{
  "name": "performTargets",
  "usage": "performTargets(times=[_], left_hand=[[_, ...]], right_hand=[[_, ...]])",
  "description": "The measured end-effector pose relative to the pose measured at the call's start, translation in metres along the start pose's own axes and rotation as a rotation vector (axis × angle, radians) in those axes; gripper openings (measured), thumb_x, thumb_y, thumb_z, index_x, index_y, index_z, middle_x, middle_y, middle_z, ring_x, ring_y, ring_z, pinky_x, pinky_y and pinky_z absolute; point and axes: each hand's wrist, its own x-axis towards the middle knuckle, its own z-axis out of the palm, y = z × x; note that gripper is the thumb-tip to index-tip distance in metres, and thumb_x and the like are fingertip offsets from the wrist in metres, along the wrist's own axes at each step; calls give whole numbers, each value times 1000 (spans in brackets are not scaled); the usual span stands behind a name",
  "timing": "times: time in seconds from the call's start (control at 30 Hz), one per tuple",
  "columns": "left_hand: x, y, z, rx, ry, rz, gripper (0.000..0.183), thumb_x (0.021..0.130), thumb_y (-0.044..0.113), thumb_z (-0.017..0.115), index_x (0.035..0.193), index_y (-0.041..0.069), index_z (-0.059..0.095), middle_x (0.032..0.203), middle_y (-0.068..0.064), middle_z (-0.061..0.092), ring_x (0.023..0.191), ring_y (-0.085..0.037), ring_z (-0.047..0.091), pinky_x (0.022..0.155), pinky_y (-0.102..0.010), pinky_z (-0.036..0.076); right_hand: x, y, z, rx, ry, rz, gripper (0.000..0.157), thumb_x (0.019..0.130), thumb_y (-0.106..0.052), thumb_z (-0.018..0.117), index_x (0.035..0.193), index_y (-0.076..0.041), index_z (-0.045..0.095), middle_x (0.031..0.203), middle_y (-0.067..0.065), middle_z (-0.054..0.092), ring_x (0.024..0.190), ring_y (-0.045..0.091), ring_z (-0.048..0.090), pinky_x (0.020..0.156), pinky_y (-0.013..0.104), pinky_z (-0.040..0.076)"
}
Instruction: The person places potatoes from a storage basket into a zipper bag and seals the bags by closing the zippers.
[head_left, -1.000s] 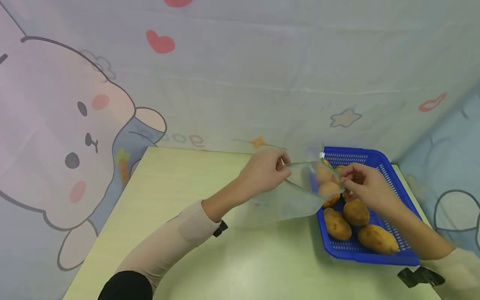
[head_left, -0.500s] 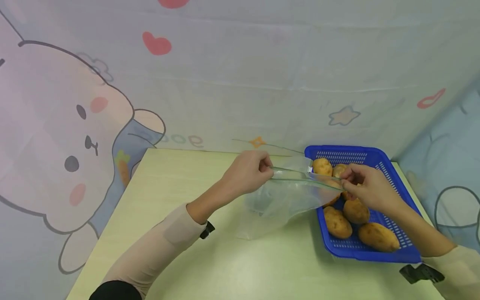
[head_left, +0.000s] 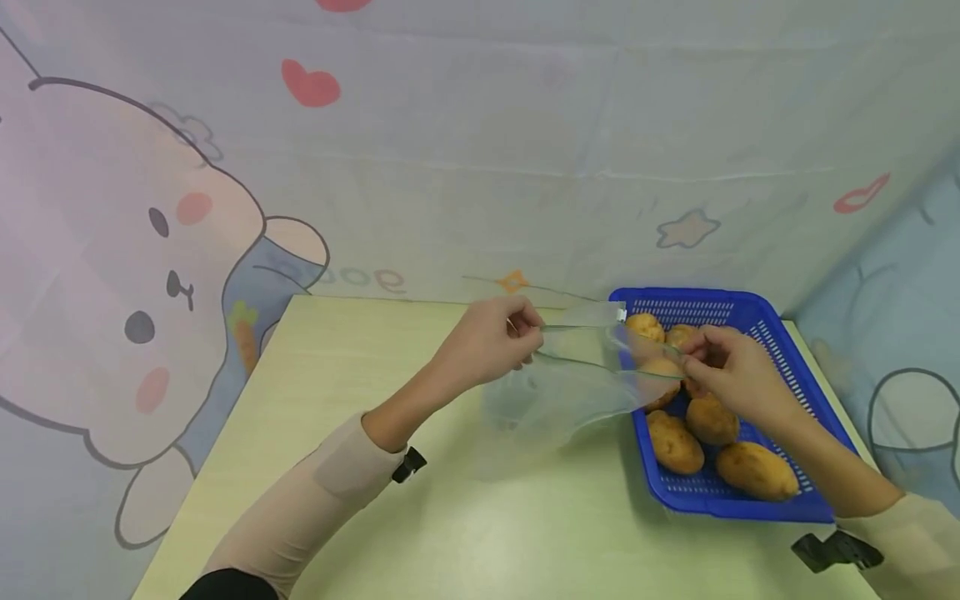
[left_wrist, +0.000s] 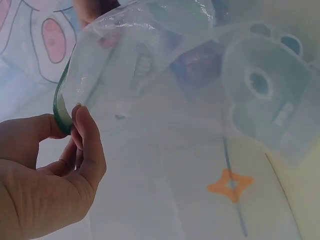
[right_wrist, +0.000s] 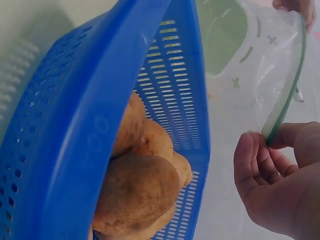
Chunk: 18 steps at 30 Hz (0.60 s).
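Note:
A clear zip bag (head_left: 555, 400) with a green seal strip hangs between both hands, its mouth parted. My left hand (head_left: 492, 342) pinches one end of the rim; in the left wrist view the thumb and fingers of that hand (left_wrist: 60, 170) meet on the green strip. The opposite end is pinched by my right hand (head_left: 738, 375), just over the blue basket (head_left: 765, 510). Several potatoes (head_left: 756, 471) lie in the basket. Part of the basket's left wall shows through the plastic. Printed cartoon shapes mark the bag (left_wrist: 270, 85) in the left wrist view.
The pale yellow table (head_left: 360, 358) runs up to a printed cloth backdrop (head_left: 480, 125). The basket stands at the table's right side, near the side cloth (head_left: 900, 333). A small white slider (head_left: 621, 315) sits on the bag's rim.
My left hand has moved left, stretching the bag's rim, then its mouth has parted wider. The slider end has shifted left and lower. My right hand has stayed almost in place.

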Motion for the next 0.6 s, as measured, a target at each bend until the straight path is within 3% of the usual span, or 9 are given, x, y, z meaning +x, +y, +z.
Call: performTargets(times=[0.13, 0.4, 0.6], left_hand=[[1, 8, 9, -117, -14, -10, 13, 103, 12, 59, 107, 8, 71, 90, -6, 69, 78, -26, 75, 66, -34, 64], [4, 10, 31, -193, -80, -60, 12, 105, 10, 57, 112, 6, 66, 94, -6, 68, 79, -23, 76, 70, -31, 64], [6, 7, 37, -119, -97, -47, 20, 104, 11, 58, 121, 7, 66, 113, -6, 68, 81, -12, 74, 70, -28, 62]], right_hand=[[5, 4, 2, 49, -14, -8, 12, 106, -10, 65, 109, 1, 66, 84, 17, 67, 66, 27, 66, 58, 36, 62], [16, 12, 6, 73, -36, -32, 8, 103, -2, 67, 107, 4, 68, 84, 15, 68, 66, 24, 69, 57, 38, 65], [15, 15, 6, 69, -30, -19, 8, 104, -4, 67, 108, 3, 67, 85, 14, 67, 66, 26, 68, 57, 38, 64]])
